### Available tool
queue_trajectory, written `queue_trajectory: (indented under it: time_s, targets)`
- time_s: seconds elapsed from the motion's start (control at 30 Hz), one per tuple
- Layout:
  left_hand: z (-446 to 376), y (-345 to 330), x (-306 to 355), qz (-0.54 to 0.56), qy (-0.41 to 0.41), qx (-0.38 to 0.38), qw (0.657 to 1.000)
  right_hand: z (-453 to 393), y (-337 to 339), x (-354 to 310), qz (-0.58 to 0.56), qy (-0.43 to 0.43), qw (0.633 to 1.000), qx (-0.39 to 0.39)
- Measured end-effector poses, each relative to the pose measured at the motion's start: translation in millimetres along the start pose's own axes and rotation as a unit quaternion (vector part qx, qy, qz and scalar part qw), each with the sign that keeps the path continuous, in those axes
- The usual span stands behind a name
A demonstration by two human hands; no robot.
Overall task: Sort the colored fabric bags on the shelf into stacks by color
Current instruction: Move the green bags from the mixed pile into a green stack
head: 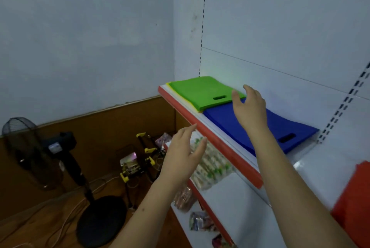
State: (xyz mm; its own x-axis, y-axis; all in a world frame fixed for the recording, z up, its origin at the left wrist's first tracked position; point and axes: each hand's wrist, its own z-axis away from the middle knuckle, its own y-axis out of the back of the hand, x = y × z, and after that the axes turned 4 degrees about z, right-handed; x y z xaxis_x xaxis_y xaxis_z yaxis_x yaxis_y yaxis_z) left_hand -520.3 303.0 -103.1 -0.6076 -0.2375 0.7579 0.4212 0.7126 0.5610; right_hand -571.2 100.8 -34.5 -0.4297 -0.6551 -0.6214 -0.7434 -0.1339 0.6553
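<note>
Head view: a standing fan [30,147] is sitting on the floor far left of the shelf [210,137]. The left hand [185,154] is hovering just in front of the shelf's red edge, fingers spread, holding nothing. On the shelf's left end a green bag [198,92] is lying over a yellow bag [181,95]. The right hand [250,107] is reaching over the shelf, fingers spread and empty, above the blue bag [280,129] lying beside the green one. A red bag [356,197] is showing below the shelf's right end.

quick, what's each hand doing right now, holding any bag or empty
Left hand: open, empty, in front of the shelf edge.
Right hand: open, empty, over the blue bag beside the green bag.
</note>
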Motion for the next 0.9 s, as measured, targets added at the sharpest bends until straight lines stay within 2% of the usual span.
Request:
queue_trajectory:
  time_s: [0.23, 0.43, 0.63, 0.73, 0.8, 0.9]
  targets:
    - [-147.9, 25.5, -84.2, -0.040, 0.015, 0.002, 0.999, -121.1, -102.8, -5.2, -0.020, -0.061, 0.998, 0.010]
    - [-252.6, 38.8, -140.5, -0.059, 0.014, -0.003, 0.998, -197.6, -163.7, -4.4, 0.012, -0.096, 0.995, 0.007]
    - [-346.5, 28.9, -182.2, -0.079, -0.033, -0.026, 0.996, -217.9, -182.4, 22.9, 0.080, -0.153, 0.985, -0.006]
    - [-389.7, 14.1, -205.6, -0.141, -0.049, -0.041, 0.988, -212.4, -190.0, 37.4, 0.159, -0.214, 0.964, 0.007]
    - [-407.9, 3.6, -222.9, -0.173, -0.045, -0.080, 0.981, -203.5, -201.4, 41.5, 0.200, -0.248, 0.948, -0.008]
    - [-420.1, -7.9, -245.2, -0.173, -0.050, -0.100, 0.978, -193.9, -220.5, 47.4, 0.249, -0.250, 0.936, -0.008]
